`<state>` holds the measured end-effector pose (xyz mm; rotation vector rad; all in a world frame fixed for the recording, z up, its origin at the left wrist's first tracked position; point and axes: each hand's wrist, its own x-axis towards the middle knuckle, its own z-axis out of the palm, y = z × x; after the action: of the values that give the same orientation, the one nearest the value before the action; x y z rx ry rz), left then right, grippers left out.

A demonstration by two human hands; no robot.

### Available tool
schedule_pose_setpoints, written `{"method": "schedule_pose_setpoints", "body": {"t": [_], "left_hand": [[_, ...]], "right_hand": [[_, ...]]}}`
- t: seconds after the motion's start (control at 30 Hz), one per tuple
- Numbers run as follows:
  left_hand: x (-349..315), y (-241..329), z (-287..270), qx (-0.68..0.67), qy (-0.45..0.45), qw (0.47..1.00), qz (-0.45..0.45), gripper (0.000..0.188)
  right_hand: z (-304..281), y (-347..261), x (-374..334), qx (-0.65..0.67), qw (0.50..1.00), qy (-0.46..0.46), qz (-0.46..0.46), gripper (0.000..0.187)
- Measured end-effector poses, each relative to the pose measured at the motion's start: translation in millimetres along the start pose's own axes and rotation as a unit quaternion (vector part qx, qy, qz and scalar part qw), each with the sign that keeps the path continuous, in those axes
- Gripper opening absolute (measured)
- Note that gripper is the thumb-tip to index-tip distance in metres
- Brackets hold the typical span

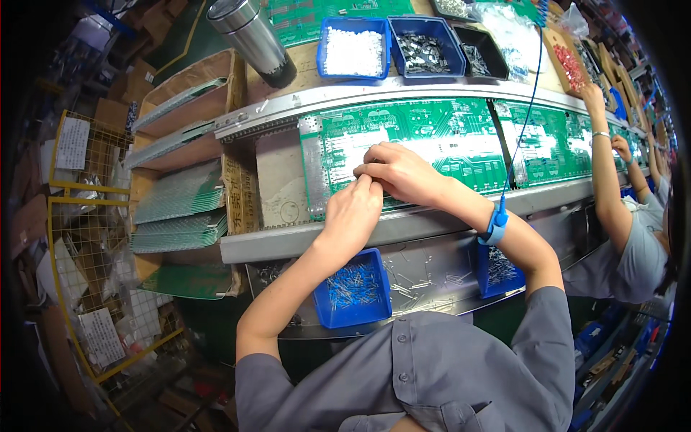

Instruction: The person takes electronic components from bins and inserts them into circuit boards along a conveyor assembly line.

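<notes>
A large green circuit board (461, 133) lies flat between two metal rails in front of me. Over its left half my hands meet, fingertips nearly touching. My left hand (354, 212) is closed, its fingers pinched together just above the board. My right hand (404, 173) also has its fingers curled together, right beside the left one. Whatever sits between the fingertips is hidden by the fingers. A blue wrist strap (494, 227) with a coiled blue cord is round my right wrist.
Blue bins hold white parts (353, 54), dark parts (425, 56) and leaded parts (353, 289). A steel tumbler (252, 39) stands behind the rail. At left, a cardboard box (241, 187) holds stacked boards. A second board (551, 144) lies to the right, near co-workers' arms.
</notes>
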<state>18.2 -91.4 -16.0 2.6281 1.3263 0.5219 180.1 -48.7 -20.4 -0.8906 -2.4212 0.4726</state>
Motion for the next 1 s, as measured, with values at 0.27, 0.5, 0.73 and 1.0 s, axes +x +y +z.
{"method": "schedule_pose_setpoints", "body": {"t": [0.27, 0.5, 0.73, 1.0], "left_hand": [[-14.2, -36.9, -31.7, -0.176, 0.04, 0.982, -0.048, 0.009], [-18.4, -68.4, -55.2, -0.301, 0.072, 0.933, -0.185, 0.011], [-20.5, -65.7, -59.2, -0.141, 0.079, 0.978, -0.131, 0.008], [-24.6, -57.2, -47.9, -0.106, 0.038, 0.981, -0.156, 0.005]], "right_hand": [[6.9, -0.4, 2.5, 0.039, 0.999, -0.004, 0.005, 0.025], [1.9, -20.4, -3.8, -0.226, 0.971, -0.03, -0.068, 0.031], [-46.7, -56.4, -44.0, -0.213, 0.972, -0.005, 0.098, 0.039], [-104.4, -123.1, -174.0, -0.18, 0.857, -0.033, 0.482, 0.022]]}}
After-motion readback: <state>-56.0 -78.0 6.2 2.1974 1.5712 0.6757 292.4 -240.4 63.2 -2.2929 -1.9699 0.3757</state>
